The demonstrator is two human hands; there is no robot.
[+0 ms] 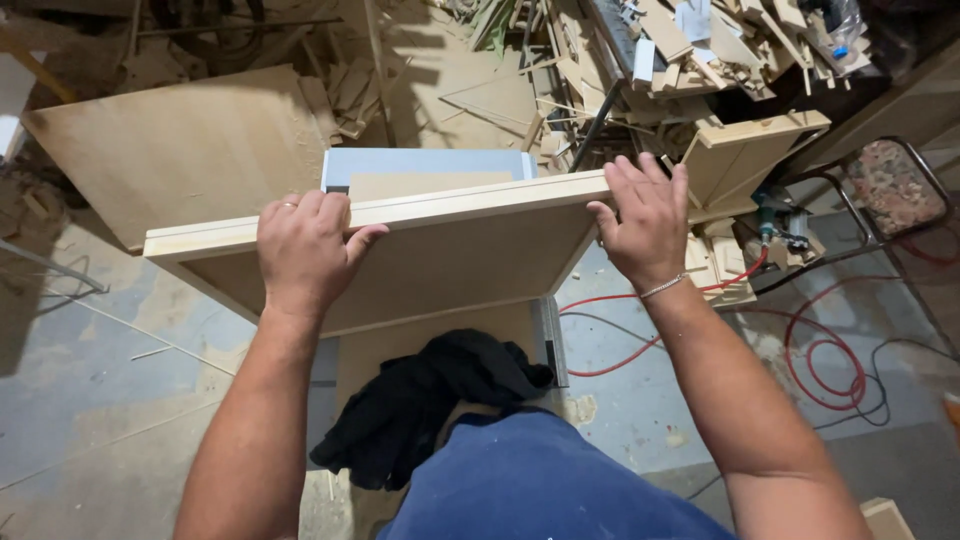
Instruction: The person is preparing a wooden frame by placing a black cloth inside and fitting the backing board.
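Wooden framed panel (440,250), pale and unfinished, held on edge at centre frame, top rail running from 9 o'clock up toward 3 o'clock. Left hand (305,250) clamped over the top rail near its left end, fingers curled across the edge, ring on one finger. Right hand (645,225) gripping the panel's right corner, fingers spread over the rail, thin bracelet at the wrist. Hands well apart, one at each end. Just behind the panel at 12 o'clock, a light-blue board (430,165) with a tan piece lying on it. Directly below at 6 o'clock, a black cloth (430,400) bunched on a plywood sheet, beside blue clothing. Large plywood board (180,145) lying flat at 10 o'clock. Heap of wood offcuts (690,45) piled at 1 o'clock, an open wooden box (750,150) just beneath it. Red air hose (820,350) coiled on the dusty concrete floor (120,380) at 4 o'clock, a pneumatic tool (780,225) near it at 3 o'clock, a patterned chair seat (890,185) farther out.
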